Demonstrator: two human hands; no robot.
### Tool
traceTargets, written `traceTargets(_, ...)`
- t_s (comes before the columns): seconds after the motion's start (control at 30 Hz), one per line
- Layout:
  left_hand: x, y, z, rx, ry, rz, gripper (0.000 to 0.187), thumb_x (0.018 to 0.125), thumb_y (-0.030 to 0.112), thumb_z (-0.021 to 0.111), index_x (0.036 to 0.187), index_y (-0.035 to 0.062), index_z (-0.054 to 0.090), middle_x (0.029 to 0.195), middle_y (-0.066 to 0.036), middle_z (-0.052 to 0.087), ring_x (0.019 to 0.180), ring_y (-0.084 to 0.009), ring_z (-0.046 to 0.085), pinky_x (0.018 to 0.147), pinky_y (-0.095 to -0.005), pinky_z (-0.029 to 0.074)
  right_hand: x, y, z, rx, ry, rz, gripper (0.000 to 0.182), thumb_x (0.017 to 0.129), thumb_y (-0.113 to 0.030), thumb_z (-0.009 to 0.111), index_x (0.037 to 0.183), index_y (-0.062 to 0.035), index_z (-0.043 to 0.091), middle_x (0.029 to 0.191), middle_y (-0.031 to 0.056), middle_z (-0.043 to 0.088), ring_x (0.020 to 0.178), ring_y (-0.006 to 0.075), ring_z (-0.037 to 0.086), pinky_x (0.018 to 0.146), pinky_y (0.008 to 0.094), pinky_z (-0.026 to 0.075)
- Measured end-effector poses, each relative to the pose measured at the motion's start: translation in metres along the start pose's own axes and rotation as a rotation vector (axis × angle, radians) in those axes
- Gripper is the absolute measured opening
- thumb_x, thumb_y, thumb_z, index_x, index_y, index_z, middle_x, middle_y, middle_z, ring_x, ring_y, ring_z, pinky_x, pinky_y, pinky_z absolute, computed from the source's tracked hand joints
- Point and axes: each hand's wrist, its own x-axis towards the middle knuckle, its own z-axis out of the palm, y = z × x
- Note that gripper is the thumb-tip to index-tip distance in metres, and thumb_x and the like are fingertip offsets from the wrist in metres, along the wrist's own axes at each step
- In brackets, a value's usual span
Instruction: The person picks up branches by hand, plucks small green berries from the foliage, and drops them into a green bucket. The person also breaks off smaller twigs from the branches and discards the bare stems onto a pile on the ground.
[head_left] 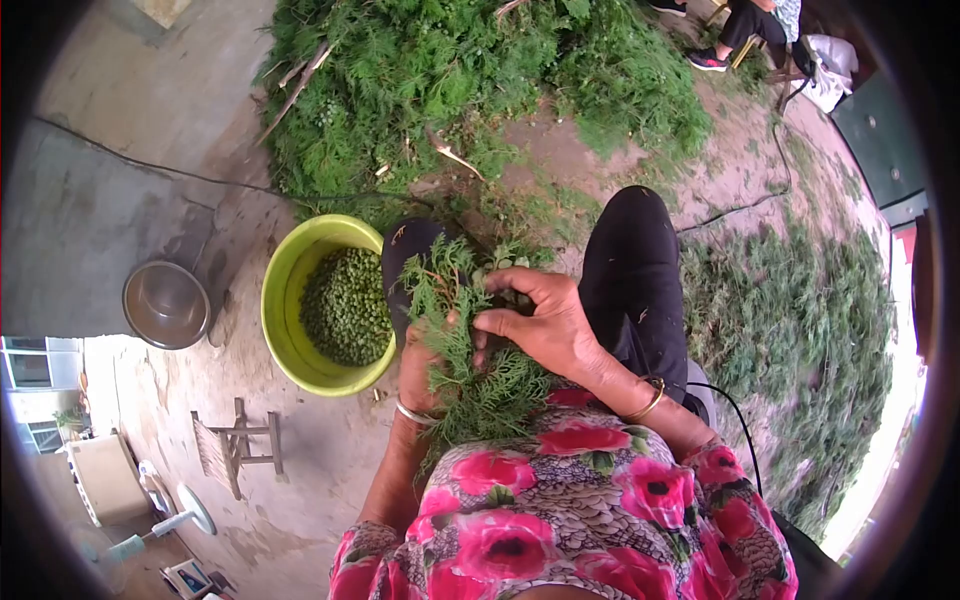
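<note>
Over my lap, my left hand (425, 355) is wrapped round a leafy green sprig (485, 385), partly covered by its foliage. At the upper part of the sprig is my right hand (535, 315), its thumb and fingers curled towards each other; anything between the fingertips is too small to make out. Just left of my knee stands a yellow-green bucket (280, 337), with many small round green pieces (347, 308) inside it.
A large heap of cut branches (400, 90) lies ahead, more greenery (790, 320) spreads on the right. A metal basin (167, 305) and a small wooden stool (240, 448) stand left. A cable (190, 172) crosses the floor. Another person's leg (745, 30) shows upper right.
</note>
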Motion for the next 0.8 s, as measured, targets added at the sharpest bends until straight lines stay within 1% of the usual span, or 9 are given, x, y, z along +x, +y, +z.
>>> traceTargets(0.1, 0.002, 0.002, 0.000, -0.101, -0.197, 0.066, 0.020, 0.088, 0.020, 0.058, 0.093, 0.0008, 0.057, 0.077, -0.011, 0.061, 0.058, -0.0186, 0.058, 0.051, -0.0269, 0.047, -0.001, -0.004, 0.000, -0.018, -0.032, -0.103, 0.008, 0.080, 0.006, 0.060, 0.088, 0.0064, 0.057, 0.077, 0.0100, 0.061, 0.066, 0.0158, 0.064, 0.057, 0.0296, 0.052)
traceTargets(0.13, 0.001, 0.001, 0.000, -0.101, -0.195, 0.067, 0.020, 0.088, 0.020, 0.058, 0.093, 0.0008, 0.057, 0.077, -0.011, 0.061, 0.058, -0.0186, 0.058, 0.051, -0.0269, 0.047, -0.001, 0.002, -0.002, -0.233, 0.017, -0.211, 0.009, 0.079, 0.006, 0.061, 0.087, 0.0051, 0.058, 0.077, 0.0116, 0.061, 0.065, 0.0156, 0.063, 0.058, 0.0296, 0.050)
traceTargets(0.17, 0.000, -0.001, 0.000, -0.067, -0.135, 0.072, 0.018, 0.085, 0.017, 0.062, 0.093, 0.0010, 0.057, 0.077, -0.010, 0.062, 0.059, -0.0171, 0.058, 0.052, -0.0265, 0.048, -0.001, 0.007, -0.003, -0.448, 0.067, -0.318, 0.010, 0.078, 0.005, 0.062, 0.087, 0.0038, 0.058, 0.077, 0.0132, 0.061, 0.064, 0.0153, 0.062, 0.058, 0.0295, 0.049)
traceTargets(0.3, 0.003, -0.008, 0.001, 0.231, 0.079, 0.126, 0.019, 0.078, 0.008, 0.070, 0.090, 0.0030, 0.057, 0.077, -0.007, 0.063, 0.063, -0.0125, 0.059, 0.052, -0.0253, 0.048, 0.000, 0.016, -0.006, -0.379, 0.039, -0.271, 0.010, 0.076, 0.003, 0.063, 0.084, 0.0018, 0.058, 0.073, 0.0145, 0.060, 0.061, 0.0149, 0.059, 0.058, 0.0295, 0.046)
traceTargets(0.37, 0.003, -0.007, 0.000, 0.189, 0.047, 0.052, 0.021, 0.076, 0.006, 0.072, 0.089, 0.0048, 0.056, 0.075, -0.005, 0.062, 0.060, -0.0095, 0.057, 0.051, -0.0233, 0.046, 0.002, 0.018, -0.005, -0.173, 0.099, -0.186, 0.008, 0.077, 0.002, 0.063, 0.082, 0.0025, 0.057, 0.065, 0.0102, 0.058, 0.060, 0.0137, 0.057, 0.056, 0.0288, 0.046)
traceTargets(0.43, 0.006, -0.016, -0.004, 0.180, 0.182, 0.091, 0.012, 0.081, 0.007, 0.066, 0.089, 0.0003, 0.060, 0.065, -0.007, 0.060, 0.049, -0.0123, 0.054, 0.043, -0.0225, 0.043, 0.003, 0.017, -0.008, -0.108, 0.080, -0.108, 0.004, 0.079, 0.000, 0.063, 0.080, 0.0014, 0.059, 0.062, 0.0045, 0.057, 0.056, 0.0104, 0.053, 0.052, 0.0252, 0.042)
traceTargets(0.5, 0.004, -0.004, 0.006, 0.160, 0.143, 0.081, 0.012, 0.082, 0.009, 0.065, 0.089, 0.0009, 0.059, 0.065, -0.007, 0.058, 0.049, -0.0134, 0.053, 0.043, -0.0234, 0.042, 0.002, 0.006, -0.009, 0.306, 0.171, 0.248, 0.006, 0.082, -0.004, 0.062, 0.078, -0.0008, 0.061, 0.062, -0.0005, 0.055, 0.052, 0.0066, 0.048, 0.048, 0.0211, 0.038)
traceTargets(0.63, 0.006, -0.004, -0.006, -0.115, -0.071, -0.013, 0.014, 0.087, 0.015, 0.059, 0.093, 0.0026, 0.056, 0.067, -0.009, 0.052, 0.052, -0.0171, 0.048, 0.044, -0.0256, 0.040, 0.013, 0.009, -0.039, 0.797, 0.220, 0.234, 0.007, 0.083, -0.007, 0.059, 0.081, 0.0004, 0.060, 0.066, 0.0044, 0.055, 0.052, 0.0079, 0.046, 0.042, 0.0217, 0.035)
traceTargets(0.8, 0.003, 0.010, -0.004, -0.102, -0.091, 0.057, 0.014, 0.085, 0.009, 0.058, 0.090, -0.0039, 0.060, 0.067, -0.014, 0.057, 0.048, -0.0191, 0.051, 0.043, -0.0267, 0.040, 0.014, 0.008, -0.052, 0.811, 0.204, 0.338, 0.010, 0.084, -0.008, 0.058, 0.080, 0.0008, 0.056, 0.074, 0.0107, 0.057, 0.056, 0.0164, 0.054, 0.042, 0.0253, 0.040)
